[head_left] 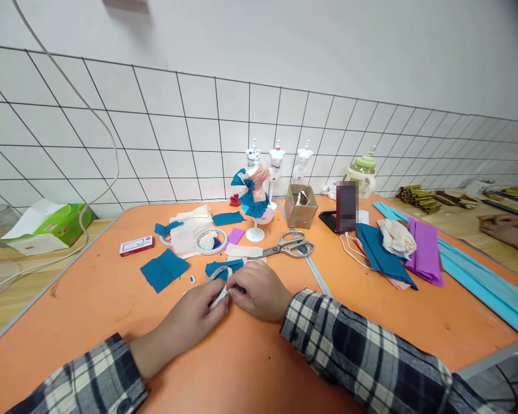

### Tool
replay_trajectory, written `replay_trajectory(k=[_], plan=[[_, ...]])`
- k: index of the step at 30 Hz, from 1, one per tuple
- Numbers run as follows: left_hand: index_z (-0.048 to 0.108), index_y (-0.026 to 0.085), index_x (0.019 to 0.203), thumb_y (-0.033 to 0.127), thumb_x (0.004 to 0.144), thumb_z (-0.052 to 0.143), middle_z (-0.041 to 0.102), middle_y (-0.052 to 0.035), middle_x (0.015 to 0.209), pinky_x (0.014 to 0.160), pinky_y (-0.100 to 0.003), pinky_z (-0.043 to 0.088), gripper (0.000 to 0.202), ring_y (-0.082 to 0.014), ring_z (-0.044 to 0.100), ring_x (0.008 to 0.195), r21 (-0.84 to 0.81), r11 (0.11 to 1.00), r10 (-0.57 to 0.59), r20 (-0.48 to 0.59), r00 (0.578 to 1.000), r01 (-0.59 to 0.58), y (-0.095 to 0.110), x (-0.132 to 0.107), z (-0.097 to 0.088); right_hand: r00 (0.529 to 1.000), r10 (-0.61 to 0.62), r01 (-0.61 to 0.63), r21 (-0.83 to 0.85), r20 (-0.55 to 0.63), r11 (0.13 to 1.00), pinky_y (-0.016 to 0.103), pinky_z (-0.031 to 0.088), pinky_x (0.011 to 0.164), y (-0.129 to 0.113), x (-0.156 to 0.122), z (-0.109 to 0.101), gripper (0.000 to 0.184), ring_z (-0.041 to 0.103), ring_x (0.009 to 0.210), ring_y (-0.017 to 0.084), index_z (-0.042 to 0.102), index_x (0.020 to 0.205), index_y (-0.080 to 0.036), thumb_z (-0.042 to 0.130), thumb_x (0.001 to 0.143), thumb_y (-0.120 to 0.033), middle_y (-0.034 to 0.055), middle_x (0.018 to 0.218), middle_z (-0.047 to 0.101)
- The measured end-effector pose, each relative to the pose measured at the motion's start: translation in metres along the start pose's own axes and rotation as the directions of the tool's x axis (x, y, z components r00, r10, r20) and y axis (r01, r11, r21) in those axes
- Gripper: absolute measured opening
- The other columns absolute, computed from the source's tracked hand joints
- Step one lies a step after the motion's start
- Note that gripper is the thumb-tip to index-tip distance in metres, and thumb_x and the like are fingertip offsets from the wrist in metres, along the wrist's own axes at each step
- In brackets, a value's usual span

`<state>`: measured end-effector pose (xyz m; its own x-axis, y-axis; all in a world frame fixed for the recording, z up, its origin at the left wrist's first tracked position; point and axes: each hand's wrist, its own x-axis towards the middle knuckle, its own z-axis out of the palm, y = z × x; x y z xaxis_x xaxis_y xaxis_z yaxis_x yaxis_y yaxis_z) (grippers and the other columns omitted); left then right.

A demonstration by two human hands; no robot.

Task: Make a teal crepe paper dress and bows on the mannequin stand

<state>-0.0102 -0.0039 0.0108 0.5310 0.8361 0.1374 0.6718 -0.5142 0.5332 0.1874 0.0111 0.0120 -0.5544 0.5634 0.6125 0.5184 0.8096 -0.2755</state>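
My left hand grips a small roll of white tape above the orange tabletop. Close beside it, my right hand has its fingers pinched at the roll's edge; what lies between them is too small to make out. Just beyond are large scissors, a teal paper strip and a purple scrap. A second tape roll lies on peach crepe paper. To the left is a teal square. A small mannequin wears a peach and teal paper dress with a bow.
Three bare white mannequins stand by the gridded wall. A cardboard box, a propped phone and a green-lidded jug are right of them. Folded purple paper lies right, a red-and-white box left. Another person's hand shows far right.
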Motion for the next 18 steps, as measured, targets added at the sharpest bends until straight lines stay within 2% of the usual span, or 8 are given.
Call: replay_trajectory(k=[2, 4, 9, 11, 15, 18], plan=[[0.052, 0.024, 0.084, 0.027, 0.093, 0.038, 0.062, 0.0012, 0.072, 0.058, -0.026, 0.041, 0.017, -0.0172, 0.058, 0.063, -0.074, 0.997, -0.001, 0.060, 0.998, 0.005, 0.001, -0.001, 0.000, 1.000, 0.014, -0.014, 0.018, 0.004, 1.000, 0.031, 0.035, 0.070, 0.000, 0.000, 0.000, 0.001, 0.055, 0.071, 0.016, 0.061, 0.082, -0.019, 0.061, 0.084, -0.019, -0.0007, 0.072, 0.066], [0.051, 0.023, 0.083, 0.022, 0.090, 0.038, 0.062, 0.0013, 0.073, 0.060, -0.026, 0.042, 0.015, -0.0169, 0.058, 0.065, -0.076, 0.997, 0.021, 0.064, 0.998, -0.017, 0.001, -0.002, -0.001, 1.000, 0.031, -0.031, 0.038, 0.000, 0.999, 0.030, 0.035, 0.070, 0.001, 0.000, 0.001, 0.002, 0.054, 0.070, 0.016, 0.060, 0.080, -0.019, 0.061, 0.082, -0.018, -0.0015, 0.069, 0.064], [0.048, 0.022, 0.076, 0.014, 0.082, 0.036, 0.060, -0.0012, 0.072, 0.065, -0.030, 0.039, 0.016, -0.0202, 0.055, 0.068, 0.157, 0.987, 0.017, -0.017, 1.000, -0.014, 0.003, -0.001, -0.008, 0.991, 0.107, -0.103, 0.059, -0.078, 0.993, 0.029, 0.038, 0.069, 0.006, -0.001, -0.002, 0.005, 0.056, 0.071, 0.016, 0.060, 0.082, -0.019, 0.056, 0.083, -0.016, 0.0005, 0.072, 0.063], [0.049, 0.022, 0.077, 0.015, 0.082, 0.035, 0.061, -0.0014, 0.072, 0.066, -0.031, 0.039, 0.016, -0.0211, 0.056, 0.068, 0.174, 0.985, 0.001, -0.020, 1.000, 0.003, 0.003, -0.001, -0.010, 0.995, 0.064, -0.060, 0.057, -0.077, 0.997, 0.029, 0.040, 0.071, 0.008, -0.002, -0.005, 0.012, 0.058, 0.076, 0.017, 0.063, 0.093, -0.018, 0.052, 0.089, -0.020, 0.0025, 0.079, 0.067], [0.052, 0.022, 0.086, 0.015, 0.081, 0.034, 0.064, -0.0018, 0.079, 0.069, -0.031, 0.042, 0.019, -0.0210, 0.059, 0.073, 0.062, 0.998, -0.015, -0.020, 1.000, 0.016, 0.001, -0.002, -0.008, 0.993, -0.111, 0.111, -0.011, -0.049, 0.994, 0.031, 0.042, 0.078, 0.008, -0.003, -0.005, 0.029, 0.061, 0.088, 0.018, 0.060, 0.124, -0.022, 0.050, 0.097, -0.029, 0.0043, 0.100, 0.072], [0.052, 0.022, 0.087, 0.017, 0.082, 0.034, 0.065, -0.0029, 0.082, 0.071, -0.032, 0.043, 0.019, -0.0217, 0.060, 0.076, 0.047, 0.998, -0.028, -0.036, 0.999, 0.029, 0.001, -0.002, -0.004, 0.977, -0.197, 0.190, -0.092, -0.083, 0.978, 0.032, 0.041, 0.074, 0.008, -0.004, -0.002, 0.026, 0.060, 0.083, 0.017, 0.065, 0.117, -0.025, 0.053, 0.098, -0.037, 0.0016, 0.098, 0.073]])
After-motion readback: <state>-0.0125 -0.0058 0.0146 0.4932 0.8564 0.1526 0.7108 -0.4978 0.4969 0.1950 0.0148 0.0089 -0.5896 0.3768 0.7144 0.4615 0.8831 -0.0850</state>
